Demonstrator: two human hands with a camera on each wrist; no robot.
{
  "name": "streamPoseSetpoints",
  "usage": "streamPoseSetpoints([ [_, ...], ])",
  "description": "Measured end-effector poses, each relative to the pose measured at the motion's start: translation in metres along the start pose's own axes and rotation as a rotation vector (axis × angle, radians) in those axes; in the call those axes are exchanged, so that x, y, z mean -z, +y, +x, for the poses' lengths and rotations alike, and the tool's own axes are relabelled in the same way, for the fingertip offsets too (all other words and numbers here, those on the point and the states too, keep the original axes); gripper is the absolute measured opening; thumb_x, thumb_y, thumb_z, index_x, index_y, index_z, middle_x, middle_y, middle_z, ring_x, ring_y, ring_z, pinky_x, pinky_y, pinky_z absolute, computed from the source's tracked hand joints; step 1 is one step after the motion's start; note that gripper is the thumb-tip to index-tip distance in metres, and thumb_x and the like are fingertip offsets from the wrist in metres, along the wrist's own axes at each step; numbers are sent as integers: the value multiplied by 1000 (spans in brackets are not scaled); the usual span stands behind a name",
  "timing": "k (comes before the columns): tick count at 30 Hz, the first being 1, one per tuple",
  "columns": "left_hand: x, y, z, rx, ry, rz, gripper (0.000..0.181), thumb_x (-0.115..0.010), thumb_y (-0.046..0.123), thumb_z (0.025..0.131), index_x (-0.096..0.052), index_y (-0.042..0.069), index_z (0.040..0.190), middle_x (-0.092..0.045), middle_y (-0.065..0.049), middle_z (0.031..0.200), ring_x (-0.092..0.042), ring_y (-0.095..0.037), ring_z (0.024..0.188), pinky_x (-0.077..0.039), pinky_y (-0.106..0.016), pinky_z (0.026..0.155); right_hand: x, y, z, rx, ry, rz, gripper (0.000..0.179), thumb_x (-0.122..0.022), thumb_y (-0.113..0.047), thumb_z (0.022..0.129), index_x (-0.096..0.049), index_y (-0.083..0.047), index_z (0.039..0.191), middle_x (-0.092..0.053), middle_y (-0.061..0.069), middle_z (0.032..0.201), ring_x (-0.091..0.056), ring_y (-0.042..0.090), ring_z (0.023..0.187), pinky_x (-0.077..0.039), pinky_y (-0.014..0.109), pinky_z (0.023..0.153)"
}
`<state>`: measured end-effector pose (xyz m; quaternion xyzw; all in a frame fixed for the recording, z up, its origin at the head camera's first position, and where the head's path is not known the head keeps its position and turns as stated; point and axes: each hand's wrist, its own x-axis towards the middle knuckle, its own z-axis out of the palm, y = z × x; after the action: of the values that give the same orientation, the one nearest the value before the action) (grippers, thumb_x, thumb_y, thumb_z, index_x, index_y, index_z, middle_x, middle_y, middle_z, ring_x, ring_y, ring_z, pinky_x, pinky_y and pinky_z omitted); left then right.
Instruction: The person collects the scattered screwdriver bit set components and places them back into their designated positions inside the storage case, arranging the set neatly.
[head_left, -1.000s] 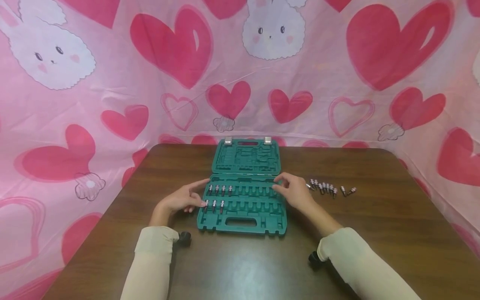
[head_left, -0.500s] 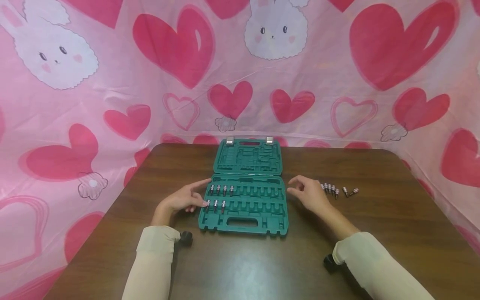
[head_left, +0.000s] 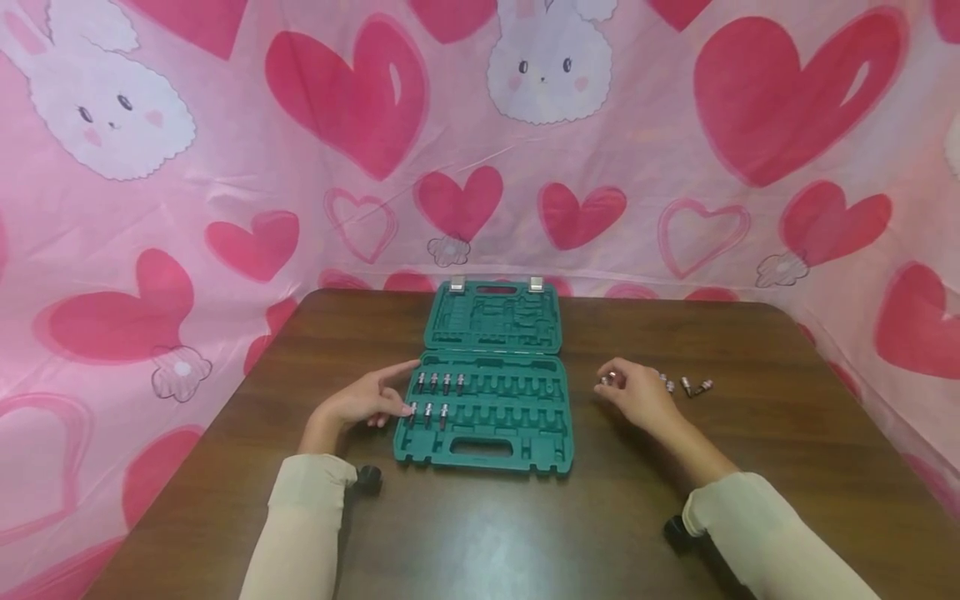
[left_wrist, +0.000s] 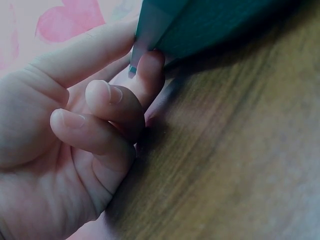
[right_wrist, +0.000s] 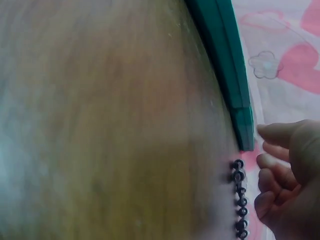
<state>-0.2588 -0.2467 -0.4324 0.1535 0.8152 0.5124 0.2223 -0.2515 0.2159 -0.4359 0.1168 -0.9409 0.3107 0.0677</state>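
An open green tool case (head_left: pixel 482 448) lies on the table, hinged lid at the back. Silver-and-dark bit sockets (head_left: pixel 447 383) fill the left slots of its upper row; 3 stand in the lower row. My left hand (head_left: pixel 367 398) grips the case's left edge, index finger stretched along the far corner, thumb near the first lower-row socket. The left wrist view shows its other fingers curled beside the green edge (left_wrist: pixel 165 25). Right of the case, my right hand (head_left: pixel 641 396) hovers at loose bit sockets (right_wrist: pixel 241 202), thumb and index finger apart, partly hiding them.
Two bit sockets (head_left: pixel 703 387) lie apart from the row, farther right on the brown wooden table (head_left: pixel 480 533). A pink cloth (head_left: pixel 480 142) with hearts and rabbits hangs behind the table. Each wrist carries a small black camera (head_left: pixel 368 479).
My right hand has moved right, from the case's right edge to the loose bit sockets, and now covers several of them. The left hand has stayed on the case.
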Motion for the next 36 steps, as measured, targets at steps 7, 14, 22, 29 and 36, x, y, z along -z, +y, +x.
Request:
streamPoseSetpoints([
  [7, 0, -1, -2, -7, -2, -3, 80, -72, 19, 89, -27, 23, 155, -58, -16, 67, -49, -19, 48, -41, -25, 47, 5, 8, -1, -30, -30, -23, 19, -75, -19, 85, -68, -8, 99, -56, 0, 69, -51, 18, 64, -38, 35, 59],
  [14, 3, -1, -9, -16, -7, 14, 80, -71, 16, 90, -25, 17, 155, -57, -20, 68, -47, -20, 47, -40, -25, 45, 2, 10, -4, 15, -59, -44, 19, -75, -16, 83, -69, -8, 99, -56, -4, 65, -51, 15, 61, -40, 34, 58],
  [22, 4, -2, -6, -26, -14, 15, 81, -72, 18, 89, -25, 18, 155, -58, -18, 68, -48, -19, 48, -40, -24, 46, 4, 13, -4, 19, -86, -77, 20, -76, -13, 82, -69, -5, 98, -57, -3, 66, -52, 15, 63, -39, 38, 63],
  [29, 2, -4, 0, -23, -10, 9, 81, -73, 19, 88, -26, 21, 155, -59, -16, 67, -48, -19, 47, -40, -25, 46, 7, 16, -6, 30, -74, -96, 17, -77, -12, 79, -66, -7, 92, -57, -4, 67, -53, 16, 64, -38, 41, 68],
  [36, 1, -3, -1, -19, 0, 20, 80, -72, 19, 89, -26, 23, 155, -59, -18, 69, -48, -18, 48, -41, -24, 46, 10, 12, -9, 42, -59, -112, 15, -74, -6, 77, -63, -8, 86, -56, -2, 67, -52, 17, 62, -39, 38, 60],
])
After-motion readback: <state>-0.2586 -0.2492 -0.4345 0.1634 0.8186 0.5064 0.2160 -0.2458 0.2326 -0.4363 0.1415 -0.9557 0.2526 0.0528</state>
